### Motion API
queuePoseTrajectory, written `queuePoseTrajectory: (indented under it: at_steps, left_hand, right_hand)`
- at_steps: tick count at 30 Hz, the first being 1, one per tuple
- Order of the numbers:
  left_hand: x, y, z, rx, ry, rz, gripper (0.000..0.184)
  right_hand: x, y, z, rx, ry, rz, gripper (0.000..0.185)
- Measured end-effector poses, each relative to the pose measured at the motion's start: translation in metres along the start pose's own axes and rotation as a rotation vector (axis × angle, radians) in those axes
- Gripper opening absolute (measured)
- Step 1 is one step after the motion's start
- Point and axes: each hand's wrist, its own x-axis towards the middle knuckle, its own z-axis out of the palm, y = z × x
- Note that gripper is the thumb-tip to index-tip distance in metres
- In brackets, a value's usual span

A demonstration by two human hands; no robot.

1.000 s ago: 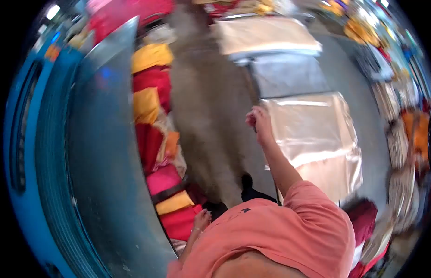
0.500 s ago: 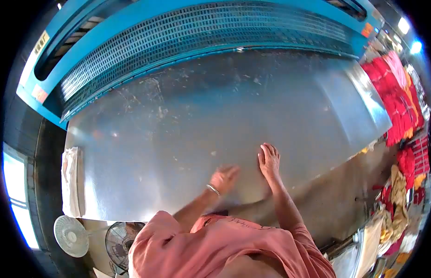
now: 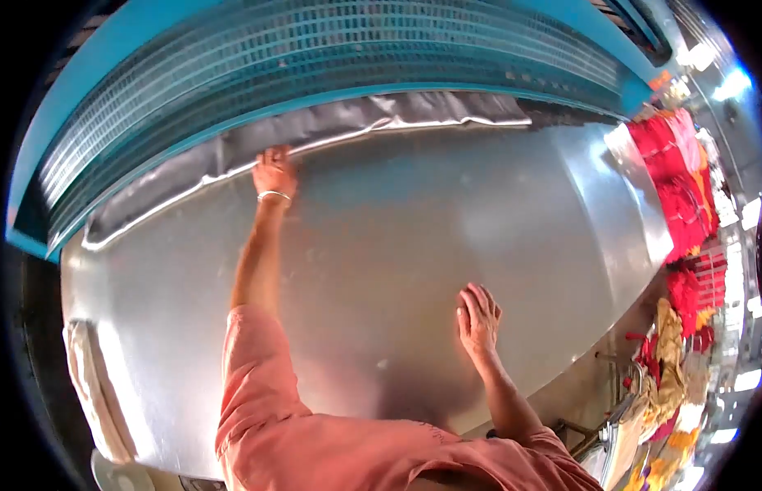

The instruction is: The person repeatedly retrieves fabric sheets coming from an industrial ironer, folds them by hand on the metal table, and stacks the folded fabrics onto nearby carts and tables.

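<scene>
My left hand (image 3: 275, 172), with a bracelet at its wrist, reaches far forward to the front edge of a shiny dark grey cloth (image 3: 324, 123). Its slightly blurred fingers are bent over that edge and look closed on it. The cloth lies in a long wrinkled strip along the opening of a blue machine (image 3: 332, 96). Nearer to me, my right hand (image 3: 479, 322) rests palm down on the metal table (image 3: 381, 262), holding nothing, with its fingers stretched out.
A folded whitish cloth (image 3: 99, 393) lies along the table's left end. Below it stands a fan (image 3: 119, 475), partly cut off. Red cloth bundles (image 3: 671, 180) are stacked beyond the right end. Tan and yellow fabrics (image 3: 669, 360) hang at the lower right.
The grey cloth now shows along the machine's front, where bare metal was. My left hand has moved forward and left to its edge. My right hand stays on the table. The view has shifted.
</scene>
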Motion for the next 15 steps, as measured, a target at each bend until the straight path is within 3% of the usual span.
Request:
queuePoseTrajectory:
  at_steps: [1,2,4,7,9,10,12,13,14,15]
  left_hand:
    - [0.013,0.003,0.005,0.000,-0.073,-0.096,0.044]
    - [0.022,0.006,0.009,-0.026,-0.064,-0.139,0.032]
    - [0.034,0.013,0.016,-0.242,0.062,-0.109,0.015]
    - [-0.006,0.053,-0.006,-0.311,0.047,-0.003,0.008]
    - [-0.062,0.082,-0.023,-0.389,-0.069,0.118,0.007]
    - [-0.109,0.098,-0.024,-0.576,0.124,0.212,0.007]
    - [-0.200,0.132,-0.058,-0.774,0.254,0.351,0.004]
    - [-0.243,0.142,-0.098,-0.586,0.121,0.467,0.007]
    - [-0.280,0.144,-0.120,-0.811,-0.071,0.476,0.014]
    - [-0.302,0.139,-0.155,-0.843,-0.090,0.425,0.014]
  right_hand:
    - [0.001,-0.001,-0.002,-0.001,-0.008,0.013,0.033]
    - [0.000,0.001,-0.001,0.013,-0.024,0.031,0.034]
    - [-0.001,0.001,-0.003,0.028,-0.017,0.037,0.033]
    - [0.000,-0.004,-0.010,0.047,0.016,0.031,0.032]
    - [-0.001,-0.004,-0.008,0.041,0.037,0.025,0.032]
    - [-0.003,-0.002,-0.007,0.041,0.048,0.023,0.031]
    - [-0.006,0.001,-0.008,0.069,0.071,0.030,0.033]
    - [-0.009,0.003,-0.009,0.100,0.082,0.030,0.034]
    - [-0.012,0.007,-0.008,0.130,0.091,0.029,0.035]
    - [-0.014,0.016,-0.001,0.229,0.045,0.131,0.033]
